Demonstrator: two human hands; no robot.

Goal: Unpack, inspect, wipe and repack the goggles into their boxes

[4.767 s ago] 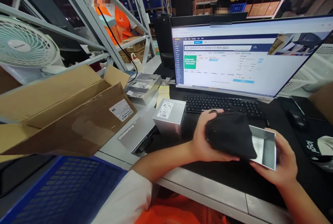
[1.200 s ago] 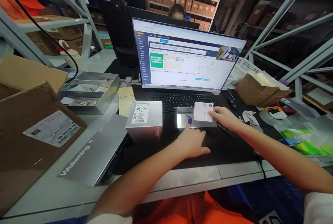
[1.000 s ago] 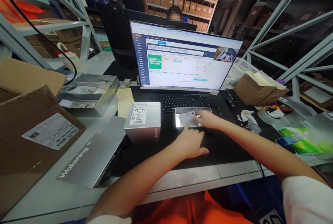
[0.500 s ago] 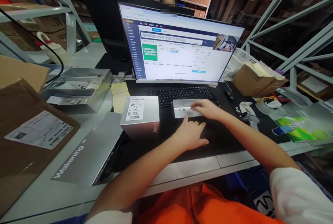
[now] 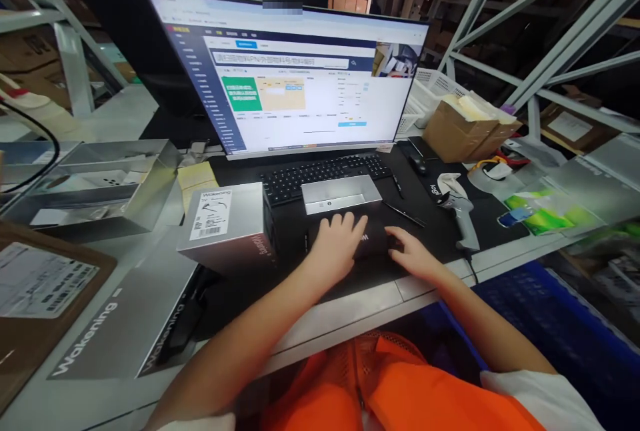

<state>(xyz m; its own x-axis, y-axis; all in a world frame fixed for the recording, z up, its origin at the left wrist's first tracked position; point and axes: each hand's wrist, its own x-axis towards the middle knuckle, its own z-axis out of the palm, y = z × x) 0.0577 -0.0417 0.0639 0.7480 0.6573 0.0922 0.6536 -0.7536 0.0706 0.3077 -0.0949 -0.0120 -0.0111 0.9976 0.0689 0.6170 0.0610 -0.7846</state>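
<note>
My left hand (image 5: pixel 336 247) lies with spread fingers over a dark case with pale lettering (image 5: pixel 367 239), low on the black desk mat. At the case's right end is my right hand (image 5: pixel 413 254), its fingers curved and thumb apart; whether it touches the case I cannot tell. Just beyond them sits an open-looking silver tray-shaped box part (image 5: pixel 343 195), in front of the keyboard (image 5: pixel 327 174). To the left stands a silver Wakening box (image 5: pixel 225 227) with a white label picturing glasses.
A lit monitor (image 5: pixel 300 84) rises behind the keyboard. A barcode scanner (image 5: pixel 463 214), a pen (image 5: pixel 405 213) and a mouse (image 5: pixel 417 163) lie right. Left are a grey Wakening sleeve (image 5: pixel 125 314), a cardboard box (image 5: pixel 45 291) and an open silver box (image 5: pixel 145 197). A person is behind the monitor.
Both hands have moved back from the silver box part toward the desk's front edge. The right hand has left its top, and the dark case now shows between the hands. The view has shifted right.
</note>
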